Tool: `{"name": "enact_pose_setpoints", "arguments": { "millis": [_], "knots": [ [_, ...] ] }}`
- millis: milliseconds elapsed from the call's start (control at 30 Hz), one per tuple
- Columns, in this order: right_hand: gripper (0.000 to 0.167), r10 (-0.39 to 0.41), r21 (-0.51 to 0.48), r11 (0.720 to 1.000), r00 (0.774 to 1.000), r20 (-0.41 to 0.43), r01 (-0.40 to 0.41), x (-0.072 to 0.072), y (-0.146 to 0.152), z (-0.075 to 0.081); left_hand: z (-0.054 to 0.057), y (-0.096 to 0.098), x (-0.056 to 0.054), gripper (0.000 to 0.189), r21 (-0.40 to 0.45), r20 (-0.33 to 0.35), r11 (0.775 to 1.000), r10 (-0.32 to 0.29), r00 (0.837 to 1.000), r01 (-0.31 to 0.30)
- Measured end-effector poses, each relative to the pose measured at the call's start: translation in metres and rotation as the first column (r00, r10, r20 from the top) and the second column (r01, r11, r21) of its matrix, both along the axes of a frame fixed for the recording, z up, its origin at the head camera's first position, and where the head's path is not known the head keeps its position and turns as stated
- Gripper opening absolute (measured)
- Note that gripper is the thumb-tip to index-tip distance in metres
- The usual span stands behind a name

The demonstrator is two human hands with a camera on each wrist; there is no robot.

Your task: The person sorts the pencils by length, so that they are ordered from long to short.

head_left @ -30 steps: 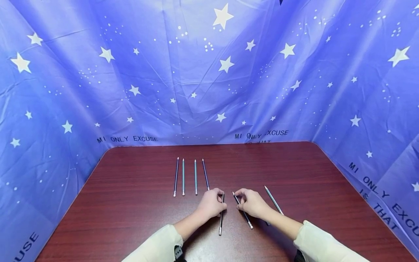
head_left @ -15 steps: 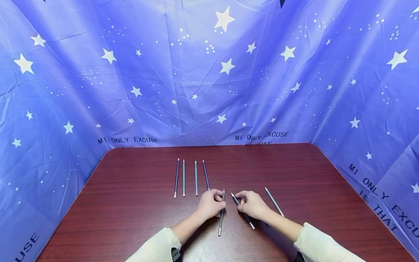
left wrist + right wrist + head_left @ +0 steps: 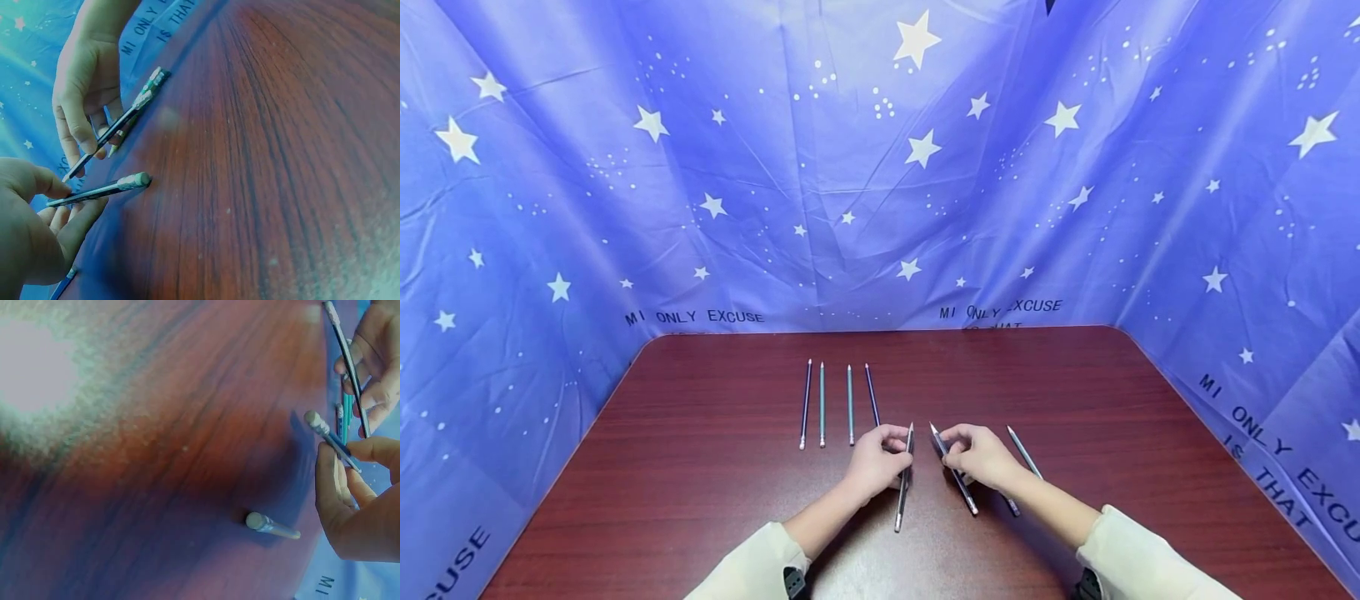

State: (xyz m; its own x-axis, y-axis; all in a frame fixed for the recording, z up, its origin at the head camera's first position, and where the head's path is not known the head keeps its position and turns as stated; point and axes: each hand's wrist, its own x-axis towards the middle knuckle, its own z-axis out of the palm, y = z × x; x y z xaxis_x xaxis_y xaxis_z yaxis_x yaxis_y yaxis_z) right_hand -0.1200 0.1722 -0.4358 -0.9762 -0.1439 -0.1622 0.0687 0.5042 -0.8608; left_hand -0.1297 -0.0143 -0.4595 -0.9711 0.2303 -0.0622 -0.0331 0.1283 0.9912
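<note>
In the head view my left hand (image 3: 876, 462) pinches a dark pencil (image 3: 901, 502) between thumb and fingers, its point facing away from me and its eraser end toward me. Across a small gap, my right hand (image 3: 988, 458) grips a second dark pencil (image 3: 964, 490), slanted with its tip toward the left hand. The left wrist view shows the left-hand pencil (image 3: 100, 190) with its pale eraser end close over the tabletop. From the right wrist, the right-hand pencil (image 3: 330, 436) appears tilted, its eraser end above a shadow.
On the brown table (image 3: 700, 500), a purple pencil (image 3: 806, 404), two teal pencils (image 3: 822, 404) and another purple pencil (image 3: 872, 392) lie left of centre. A pale teal pencil (image 3: 1024, 451) and a dark pencil (image 3: 1012, 505) lie partly behind the right arm. Starry blue cloth (image 3: 850, 167) encloses the table.
Both hands have shifted slightly away from me and up with their pencils. More of the dark pencil by the right forearm now shows. The pencils on the left have stayed put.
</note>
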Motion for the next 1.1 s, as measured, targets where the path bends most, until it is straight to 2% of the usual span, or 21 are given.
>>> {"name": "enact_pose_setpoints", "arguments": {
  "millis": [200, 333, 600, 1100],
  "knots": [
    [0.041, -0.011, -0.132, 0.991, 0.997, 0.077, 0.021, -0.001, 0.004, 0.010, 0.004, 0.001, 0.002, 0.040, 0.133, 0.115, 0.990, 0.023, 0.993, -0.038],
    [0.042, -0.029, -0.144, 0.989, 0.997, 0.074, 0.039, -0.003, 0.007, 0.013, 0.007, 0.003, 0.003, 0.042, 0.173, 0.163, 0.981, 0.059, 0.985, -0.087],
    [0.042, -0.070, -0.138, 0.987, 0.995, 0.069, 0.079, -0.003, 0.010, 0.012, 0.012, 0.008, 0.007, 0.044, 0.191, 0.160, 0.970, 0.117, 0.980, -0.147],
    [0.043, -0.092, -0.172, 0.980, 0.994, 0.059, 0.101, -0.006, 0.010, 0.005, 0.010, 0.010, 0.002, 0.044, 0.225, 0.180, 0.960, 0.129, 0.975, -0.168]
  ]
}}
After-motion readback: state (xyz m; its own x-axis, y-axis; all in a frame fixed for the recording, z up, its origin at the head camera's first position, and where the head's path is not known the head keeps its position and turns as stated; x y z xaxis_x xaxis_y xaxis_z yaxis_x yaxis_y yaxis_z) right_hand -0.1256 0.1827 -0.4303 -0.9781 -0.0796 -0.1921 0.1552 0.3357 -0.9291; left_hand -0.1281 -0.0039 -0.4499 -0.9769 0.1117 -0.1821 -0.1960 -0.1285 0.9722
